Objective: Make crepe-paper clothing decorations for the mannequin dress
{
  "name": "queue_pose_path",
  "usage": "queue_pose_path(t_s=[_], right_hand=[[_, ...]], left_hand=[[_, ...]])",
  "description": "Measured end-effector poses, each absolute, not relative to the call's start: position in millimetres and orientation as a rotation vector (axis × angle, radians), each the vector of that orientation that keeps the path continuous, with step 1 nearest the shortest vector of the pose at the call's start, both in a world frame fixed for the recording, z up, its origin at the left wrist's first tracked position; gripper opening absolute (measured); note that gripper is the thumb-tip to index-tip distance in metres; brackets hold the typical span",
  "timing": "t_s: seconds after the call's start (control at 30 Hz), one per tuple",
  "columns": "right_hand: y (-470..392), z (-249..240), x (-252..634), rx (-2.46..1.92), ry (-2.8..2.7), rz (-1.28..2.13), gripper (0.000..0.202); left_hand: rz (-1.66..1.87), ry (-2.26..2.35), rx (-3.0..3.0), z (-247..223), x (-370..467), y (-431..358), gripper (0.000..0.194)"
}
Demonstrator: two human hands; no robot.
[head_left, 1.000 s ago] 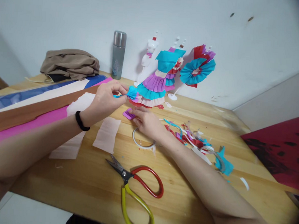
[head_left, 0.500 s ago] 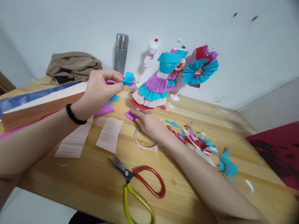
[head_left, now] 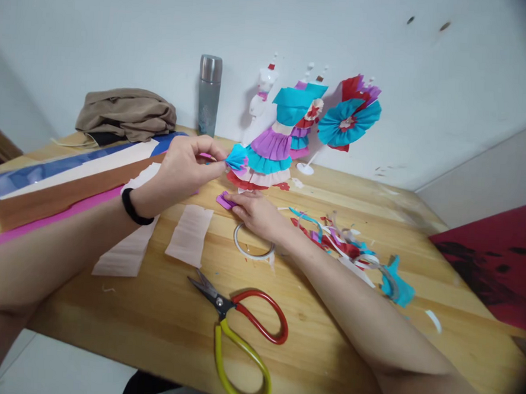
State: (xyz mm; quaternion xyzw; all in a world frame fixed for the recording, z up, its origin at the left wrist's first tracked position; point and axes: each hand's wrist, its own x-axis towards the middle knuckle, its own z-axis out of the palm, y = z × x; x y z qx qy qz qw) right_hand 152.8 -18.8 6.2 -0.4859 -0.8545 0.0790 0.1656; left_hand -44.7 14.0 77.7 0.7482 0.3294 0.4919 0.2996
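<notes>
My left hand (head_left: 192,162) pinches a small pleated paper fan (head_left: 237,158), blue with purple at its edge, between thumb and fingertips. The fan is raised in front of the layered skirt of a doll-size paper dress (head_left: 271,143) on a stand. Low on the wooden table, my right hand (head_left: 258,213) has its fingers closed on a folded purple piece of paper (head_left: 224,201), just below the dress hem. Part of that paper is hidden under the fingers. A roll of tape (head_left: 237,243) lies flat beside my right wrist.
Open scissors (head_left: 223,304) with red and yellow handles lie in front. Pink paper pieces (head_left: 190,235) and long paper sheets (head_left: 67,194) are on the left, coloured scraps (head_left: 353,250) on the right. Behind stand a flask (head_left: 209,95), a brown cloth (head_left: 125,114) and more dressed figures (head_left: 350,122).
My left hand has moved right and slightly down with the paper fan, bringing it in front of the dress skirt. My right hand stays at the purple paper. The view has shifted slightly.
</notes>
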Motion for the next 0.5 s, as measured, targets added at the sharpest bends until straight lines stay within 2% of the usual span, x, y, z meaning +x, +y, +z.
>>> queue_pose_path(t_s=[0.33,0.5], right_hand=[[-27.8,11.4,148.9,-1.323,-2.503,0.264,0.035],[-28.1,9.9,147.9,-1.351,-2.545,0.19,0.021]], left_hand=[[1.242,0.883,2.008,73.0,-41.8,9.8,0.006],[1.207,0.924,2.035,71.8,-40.3,10.4,0.006]])
